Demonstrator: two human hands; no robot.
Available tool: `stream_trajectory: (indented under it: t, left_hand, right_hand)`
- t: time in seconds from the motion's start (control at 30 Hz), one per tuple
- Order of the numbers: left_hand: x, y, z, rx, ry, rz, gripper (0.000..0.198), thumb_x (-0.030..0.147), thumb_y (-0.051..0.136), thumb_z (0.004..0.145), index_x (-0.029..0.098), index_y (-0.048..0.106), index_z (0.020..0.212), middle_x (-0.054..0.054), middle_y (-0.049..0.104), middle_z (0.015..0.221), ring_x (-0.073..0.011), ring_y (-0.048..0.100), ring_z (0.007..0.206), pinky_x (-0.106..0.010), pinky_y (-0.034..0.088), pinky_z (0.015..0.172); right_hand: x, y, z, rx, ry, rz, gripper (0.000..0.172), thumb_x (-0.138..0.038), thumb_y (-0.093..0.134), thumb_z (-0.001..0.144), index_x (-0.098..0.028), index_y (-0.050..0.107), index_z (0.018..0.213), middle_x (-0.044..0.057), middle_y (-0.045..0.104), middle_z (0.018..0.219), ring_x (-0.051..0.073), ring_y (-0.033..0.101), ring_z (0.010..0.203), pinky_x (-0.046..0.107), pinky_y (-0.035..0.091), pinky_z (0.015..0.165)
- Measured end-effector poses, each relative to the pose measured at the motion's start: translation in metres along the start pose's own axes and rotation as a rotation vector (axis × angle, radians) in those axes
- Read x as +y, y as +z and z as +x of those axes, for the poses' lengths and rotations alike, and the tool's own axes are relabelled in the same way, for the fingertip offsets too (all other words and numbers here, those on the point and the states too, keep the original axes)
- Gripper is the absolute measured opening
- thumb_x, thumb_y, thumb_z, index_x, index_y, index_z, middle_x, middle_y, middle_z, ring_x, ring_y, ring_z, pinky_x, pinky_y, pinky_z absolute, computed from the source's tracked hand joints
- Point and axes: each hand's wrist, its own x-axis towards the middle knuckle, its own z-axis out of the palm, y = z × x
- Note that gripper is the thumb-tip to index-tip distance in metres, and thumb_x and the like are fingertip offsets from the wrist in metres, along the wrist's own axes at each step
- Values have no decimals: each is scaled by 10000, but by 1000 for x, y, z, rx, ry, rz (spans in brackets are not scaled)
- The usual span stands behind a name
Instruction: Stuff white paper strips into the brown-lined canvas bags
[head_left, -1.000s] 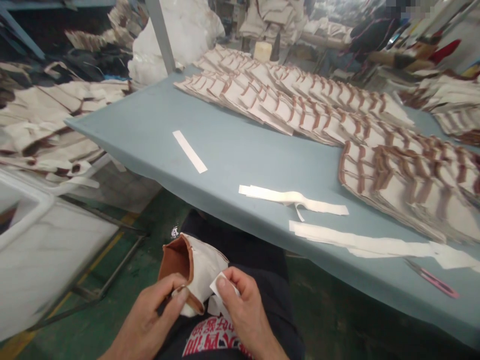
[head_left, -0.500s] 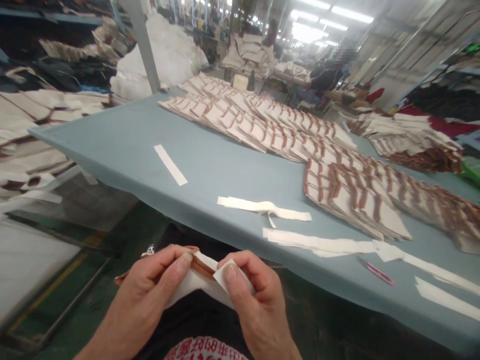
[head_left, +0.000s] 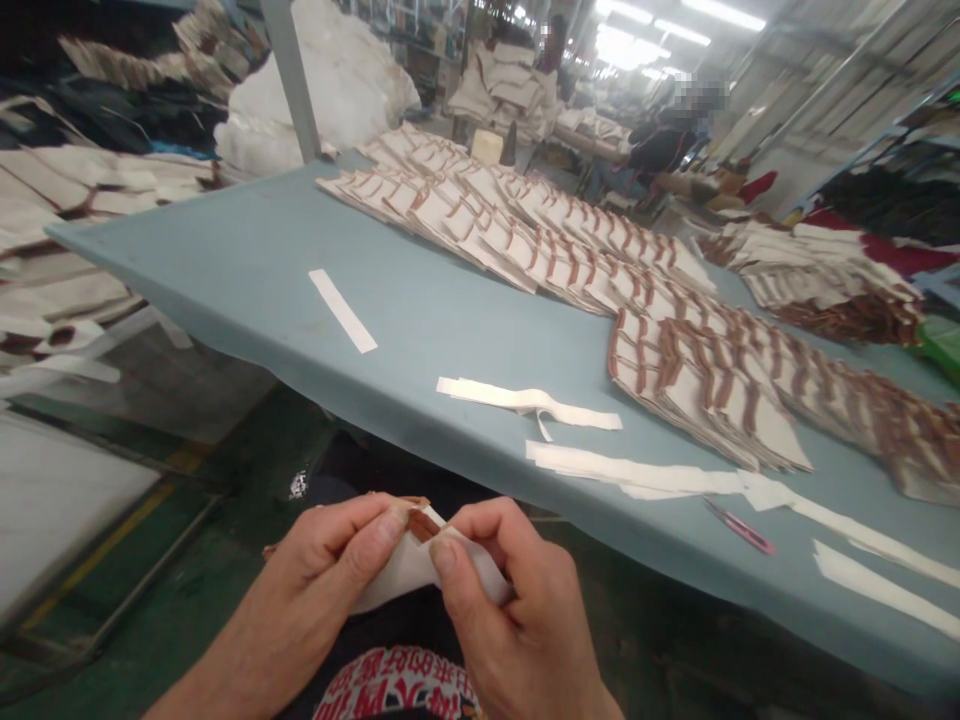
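Cloth piece [head_left: 397, 575] is between the two hands, above the lap [head_left: 339, 476], off the bench [head_left: 225, 270]. Left hand [head_left: 322, 570] pinches it near its brown edge [head_left: 426, 524], thumb on top; right hand [head_left: 525, 590] is closed on the other side, thumb pressing down what looks like a white strip [head_left: 484, 570]. Gripping from both sides probably keeps the edge taut and the strip from slipping. Stacked strips [head_left: 637, 472] lie along the near side of the bench, likely for easy reach; pink snips [head_left: 750, 533] just beside them. Overlapping rows of pieces [head_left: 480, 220] farther back, perhaps lapped for easy picking.

Against half a second ago: thumbs closer together, strip's corner no longer jutting past the right thumb. A second ago the piece showed an open brown mouth, strip held apart. Bench items unchanged.
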Motion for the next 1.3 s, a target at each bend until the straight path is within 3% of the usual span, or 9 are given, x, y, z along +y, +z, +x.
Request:
stream_trajectory:
  t: [0.17, 0.37, 0.53, 0.73, 1.1, 1.3]
  left_hand:
    - [1, 2, 2, 2, 2, -18, 463, 550, 624, 1035, 208, 934, 994, -54, 893, 859, -241, 815, 749, -246, 582, 682]
    - [-5, 1, 3, -26, -87, -85, 464, 556, 611, 1072, 215, 926, 1055, -26, 861, 832, -210, 712, 754, -243, 509, 680]
    - [-11, -1, 9, -44, -41, -61, 470, 535, 601, 1068, 212, 911, 923, -5, 797, 726, -167, 619, 646, -223, 431, 575]
    - [-4, -1, 16, -11, -68, -91, 412, 471, 631, 996, 189, 862, 805, -7, 787, 698, -143, 572, 569, -204, 415, 498]
    - [-10, 1, 19, -15, -88, -67, 484, 539, 594, 1015, 184, 801, 760, -5, 667, 658, -157, 553, 619, -210, 432, 534]
    - [-11, 2, 18, 17, -113, -90, 472, 537, 606, 1011, 184, 780, 751, 35, 547, 609, -125, 398, 542, -216, 312, 453]
  right_hand:
    - [9, 5, 7, -49, -83, -39, 236, -415, 661, 1067, -246, 743, 924, -31, 687, 656, 116, 551, 499, 250, 351, 495]
    - [12, 12, 17, -59, -52, -57, 184, -374, 648, 1041, -246, 688, 915, -55, 678, 645, 109, 567, 505, 243, 303, 479]
    - [10, 9, 26, -153, 4, -57, 177, -364, 637, 1021, -242, 655, 893, -58, 666, 640, 108, 558, 508, 229, 333, 494]
    - [13, 7, 28, -215, -14, -17, 150, -348, 658, 1025, -242, 684, 922, -65, 650, 639, 95, 528, 489, 215, 315, 465]
    - [12, 12, 35, -125, -171, -150, 154, -302, 655, 1016, -232, 716, 894, -52, 691, 631, 86, 572, 456, 187, 336, 439]
    - [14, 16, 33, -77, -240, -242, 158, -268, 647, 1021, -219, 737, 901, -29, 753, 675, 100, 643, 483, 178, 415, 481]
